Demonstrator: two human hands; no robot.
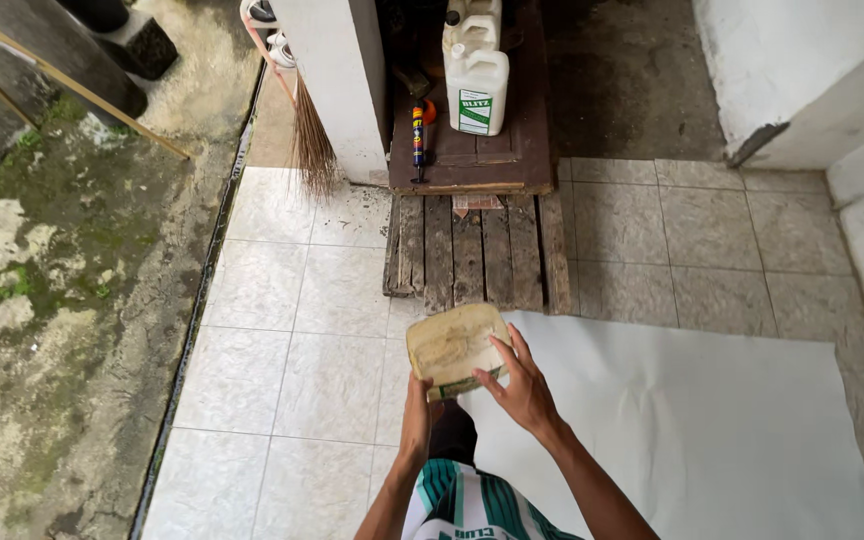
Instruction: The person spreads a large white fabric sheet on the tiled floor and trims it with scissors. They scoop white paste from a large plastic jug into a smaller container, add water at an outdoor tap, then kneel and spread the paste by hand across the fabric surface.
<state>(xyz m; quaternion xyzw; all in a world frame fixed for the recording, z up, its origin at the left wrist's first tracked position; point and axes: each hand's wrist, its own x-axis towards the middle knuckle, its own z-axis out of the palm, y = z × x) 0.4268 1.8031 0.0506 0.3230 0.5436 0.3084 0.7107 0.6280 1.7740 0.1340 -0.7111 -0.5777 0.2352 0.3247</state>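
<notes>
So: flat, rounded-square beige container with a dirty lid point(455, 347) is held at waist height over the tiled floor, at the edge of the large white sheet point(692, 420). Left hand point(418, 412) grips it from below, fingers closed around the base; right hand point(522, 385) rests fingers on the lid edge, loosely curled. Best kept level, supported underneath. Contents can't be seen. Two white plastic jugs point(476, 85) stand on the dark wooden board point(472, 165); fill level unreadable.

Two white jugs point(475, 75) stand on the dark wooden door point(522, 150); the front one bears a green-white label point(474, 111).
</notes>
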